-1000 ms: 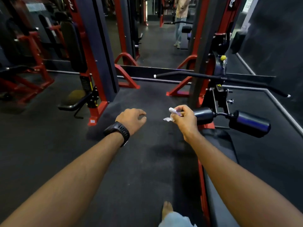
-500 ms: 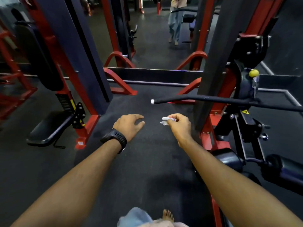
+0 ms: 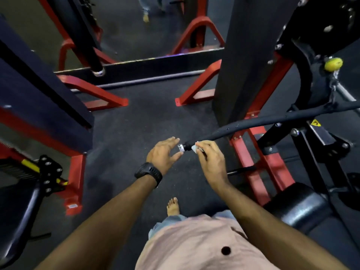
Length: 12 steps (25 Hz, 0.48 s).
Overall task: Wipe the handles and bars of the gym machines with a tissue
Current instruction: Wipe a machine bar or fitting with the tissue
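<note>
A long black bar [image 3: 253, 122] with a silver end cap [image 3: 181, 148] reaches from the red and black machine on the right toward the middle of the view. My right hand [image 3: 211, 158] pinches a small white tissue [image 3: 194, 148] against the bar just behind the cap. My left hand [image 3: 164, 152], with a black watch on the wrist, hovers with relaxed fingers just left of the cap and holds nothing.
A black padded roller [image 3: 298, 205] sits low at the right. The machine's red frame legs [image 3: 253, 164] stand under the bar. Another red and black machine [image 3: 44, 117] with a seat [image 3: 17, 217] fills the left. Dark rubber floor [image 3: 136, 123] lies between them; a person's feet show far back.
I have stepped closer and the view has tipped down. Both hands have risen to the bar's end, and the tissue now touches the bar near the cap.
</note>
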{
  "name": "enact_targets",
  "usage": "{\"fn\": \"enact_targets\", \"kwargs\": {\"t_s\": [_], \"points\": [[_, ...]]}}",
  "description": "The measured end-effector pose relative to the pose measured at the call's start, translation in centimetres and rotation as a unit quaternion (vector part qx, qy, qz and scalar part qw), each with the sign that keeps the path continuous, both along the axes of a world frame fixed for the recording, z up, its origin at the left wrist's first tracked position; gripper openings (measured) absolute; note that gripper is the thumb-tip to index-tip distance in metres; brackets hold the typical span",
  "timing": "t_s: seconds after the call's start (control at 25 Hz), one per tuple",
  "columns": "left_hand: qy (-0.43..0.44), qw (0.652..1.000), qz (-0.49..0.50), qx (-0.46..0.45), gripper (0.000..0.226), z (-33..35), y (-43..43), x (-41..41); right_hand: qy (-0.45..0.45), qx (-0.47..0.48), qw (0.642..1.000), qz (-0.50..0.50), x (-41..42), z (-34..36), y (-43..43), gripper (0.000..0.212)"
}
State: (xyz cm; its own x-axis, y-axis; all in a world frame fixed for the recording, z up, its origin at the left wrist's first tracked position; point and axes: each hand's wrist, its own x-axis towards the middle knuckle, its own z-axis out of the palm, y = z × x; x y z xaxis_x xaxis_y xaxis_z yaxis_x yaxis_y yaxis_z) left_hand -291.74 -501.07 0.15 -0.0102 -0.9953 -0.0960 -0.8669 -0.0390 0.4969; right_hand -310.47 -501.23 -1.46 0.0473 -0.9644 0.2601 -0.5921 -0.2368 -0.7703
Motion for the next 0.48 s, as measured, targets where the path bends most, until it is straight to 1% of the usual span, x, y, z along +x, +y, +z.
{"fn": "enact_targets", "kwargs": {"t_s": [0.12,0.2,0.36,0.44,0.48], "points": [[0.017,0.999,-0.041,0.018,0.055,-2.2,-2.5,0.7,0.024,-0.026,0.999,0.016,1.2,-1.4,-1.5,0.017],[0.027,0.997,-0.065,0.025,0.052,-3.2,-3.2,0.8,0.063,-0.045,0.997,0.030,2.0,-2.3,-1.9,0.018],[0.066,0.994,-0.084,-0.014,0.042,-4.8,-3.5,0.9,0.152,-0.060,0.984,0.077,1.9,-3.6,-2.7,0.028],[0.070,0.992,-0.094,-0.040,0.043,-5.4,-3.1,1.2,0.209,-0.069,0.967,0.127,2.3,-3.7,-2.2,0.031],[0.065,0.991,-0.102,-0.054,0.044,-5.7,-3.0,1.3,0.224,-0.060,0.963,0.141,2.3,-3.8,-2.2,0.031]]}}
